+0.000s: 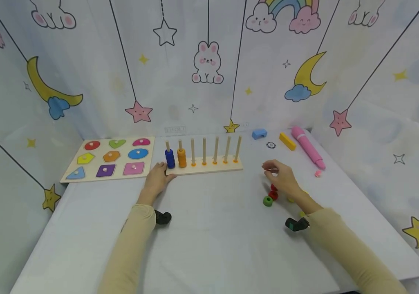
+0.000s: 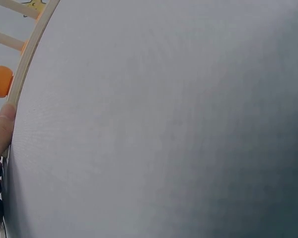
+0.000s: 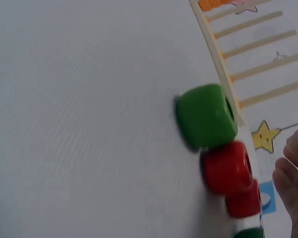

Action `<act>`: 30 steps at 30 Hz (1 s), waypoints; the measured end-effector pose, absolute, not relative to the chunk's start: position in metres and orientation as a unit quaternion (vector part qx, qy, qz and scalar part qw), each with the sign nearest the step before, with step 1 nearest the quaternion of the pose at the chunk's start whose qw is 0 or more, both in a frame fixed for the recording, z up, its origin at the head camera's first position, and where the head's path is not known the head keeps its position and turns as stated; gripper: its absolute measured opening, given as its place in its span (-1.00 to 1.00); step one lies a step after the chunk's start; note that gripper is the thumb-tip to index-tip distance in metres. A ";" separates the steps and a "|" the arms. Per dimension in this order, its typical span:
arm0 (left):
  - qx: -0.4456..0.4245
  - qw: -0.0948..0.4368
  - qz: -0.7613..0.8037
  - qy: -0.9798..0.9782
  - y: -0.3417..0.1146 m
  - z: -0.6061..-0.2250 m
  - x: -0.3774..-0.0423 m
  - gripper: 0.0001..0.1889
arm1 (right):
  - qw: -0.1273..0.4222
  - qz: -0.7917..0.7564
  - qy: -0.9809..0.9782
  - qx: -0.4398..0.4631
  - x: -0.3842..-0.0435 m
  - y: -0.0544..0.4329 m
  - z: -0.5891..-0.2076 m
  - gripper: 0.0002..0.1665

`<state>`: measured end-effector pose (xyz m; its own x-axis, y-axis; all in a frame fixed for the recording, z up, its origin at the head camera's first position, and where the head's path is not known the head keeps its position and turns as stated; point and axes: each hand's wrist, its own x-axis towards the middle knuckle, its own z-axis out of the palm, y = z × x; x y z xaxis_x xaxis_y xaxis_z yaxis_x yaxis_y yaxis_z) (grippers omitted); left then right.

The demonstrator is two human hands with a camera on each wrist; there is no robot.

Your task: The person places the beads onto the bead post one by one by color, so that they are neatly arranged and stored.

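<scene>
My left hand [image 1: 156, 179] holds the left end of a wooden peg board [image 1: 209, 169], its thumb [image 2: 4, 124] against the front edge. Blue beads [image 1: 170, 159] fill the first peg's lower part and orange beads [image 1: 181, 158] the second's; the other pegs carry no stacks. Over loose beads on the right, my right hand [image 1: 284, 179] hovers with loosely bent fingers and a gap between thumb and fingertips. No held thing shows there. Below it lie a green bead [image 3: 206, 116], a red bead [image 3: 228, 168] and another red bead [image 3: 244, 201]. Yellow beads [image 1: 302, 213] are partly hidden by the right arm.
A shape puzzle board [image 1: 97, 173] lies left of the peg board. At the back right are a blue block [image 1: 259, 134], a yellow block [image 1: 287, 141], a pink marker-like stick [image 1: 308, 147] and a small pink piece [image 1: 318, 173]. A patterned curtain stands behind the white table.
</scene>
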<state>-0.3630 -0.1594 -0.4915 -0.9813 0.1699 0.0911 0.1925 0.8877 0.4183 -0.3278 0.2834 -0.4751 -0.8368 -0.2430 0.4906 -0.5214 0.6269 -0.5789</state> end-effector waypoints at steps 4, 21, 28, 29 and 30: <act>-0.094 0.027 -0.216 -0.972 -0.160 -0.490 -0.364 -0.24 | 0.151 0.356 -0.900 0.199 -0.313 0.307 -0.479 -0.71; -0.096 0.026 -0.230 -0.968 -0.158 -0.494 -0.363 -0.25 | 0.092 0.229 -0.917 0.313 -0.298 0.321 -0.484 -0.56; -0.091 0.030 -0.228 -0.969 -0.158 -0.495 -0.362 -0.25 | 0.099 0.278 -0.911 0.287 -0.307 0.304 -0.474 -0.49; -0.090 0.032 -0.228 -0.969 -0.159 -0.495 -0.362 -0.25 | 0.104 0.286 -0.909 0.284 -0.310 0.298 -0.471 -0.47; -0.089 0.033 -0.228 -0.969 -0.159 -0.494 -0.362 -0.25 | 0.112 0.293 -0.906 0.284 -0.313 0.291 -0.467 -0.46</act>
<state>-0.3621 -0.1592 -0.4941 -0.9820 0.1571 0.1054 0.1876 0.8807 0.4350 -0.3130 0.2912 -0.4675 -0.8139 -0.4490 0.3688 -0.5799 0.6666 -0.4683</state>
